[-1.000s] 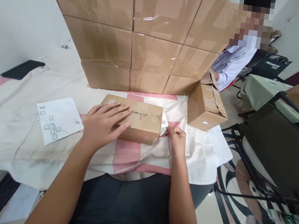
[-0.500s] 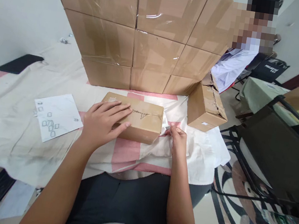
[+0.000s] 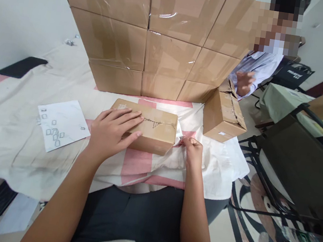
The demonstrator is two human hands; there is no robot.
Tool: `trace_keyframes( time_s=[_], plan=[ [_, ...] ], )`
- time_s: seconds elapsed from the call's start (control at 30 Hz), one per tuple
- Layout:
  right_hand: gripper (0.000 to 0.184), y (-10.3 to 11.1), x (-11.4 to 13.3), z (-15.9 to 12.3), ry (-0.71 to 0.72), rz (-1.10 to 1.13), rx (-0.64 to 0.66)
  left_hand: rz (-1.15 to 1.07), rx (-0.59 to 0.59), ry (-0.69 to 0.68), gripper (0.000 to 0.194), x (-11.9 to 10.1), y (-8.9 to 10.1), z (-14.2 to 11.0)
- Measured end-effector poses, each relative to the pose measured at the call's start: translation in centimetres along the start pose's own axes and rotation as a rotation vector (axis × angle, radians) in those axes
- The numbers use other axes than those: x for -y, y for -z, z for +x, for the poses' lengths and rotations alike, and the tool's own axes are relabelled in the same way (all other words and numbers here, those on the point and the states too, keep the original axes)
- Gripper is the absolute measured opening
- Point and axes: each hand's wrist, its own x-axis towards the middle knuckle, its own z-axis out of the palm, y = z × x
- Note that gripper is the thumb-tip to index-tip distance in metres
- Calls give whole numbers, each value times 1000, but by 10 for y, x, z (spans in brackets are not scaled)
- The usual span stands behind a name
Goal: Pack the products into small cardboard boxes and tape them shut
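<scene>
My left hand (image 3: 113, 130) lies flat with fingers spread on the left part of a brown cardboard box (image 3: 157, 130). Its thumb rests near the box's front top edge. A rough, torn-looking seam runs along the top of that box. Just off the box's right end, my right hand (image 3: 193, 148) is closed in a pinch, thumb against forefinger. Between those fingertips is a small pale flat piece (image 3: 181, 139), too small to name. Part of it is hidden by the fingers.
Taped cardboard boxes (image 3: 171, 57) stand stacked behind. Another box (image 3: 226, 114) sits at the right. Left are a marked white paper (image 3: 64, 124) and a black flat object (image 3: 22, 66). A chair (image 3: 303, 162) and another person's hand (image 3: 244, 83) are at right.
Another person's hand has come into view beyond the right-hand box. My right hand has barely shifted, and my left hand stays on the box.
</scene>
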Motion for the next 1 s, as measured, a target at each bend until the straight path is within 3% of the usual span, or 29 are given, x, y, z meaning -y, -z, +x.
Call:
trace_keyframes(
  time_s=[0.47, 0.73, 1.0],
  plan=[
    [45, -5, -18, -4, 59, -32, -9, -12, 2, 5, 40, -2, 2, 1],
    [47, -10, -29, -7, 157, -40, -69, 9, -16, -32, 39, -1, 2, 1],
    [41, -11, -30, -10, 173, 102, -37, 26, -45, -82, 46, 4, 0, -2]
  ],
)
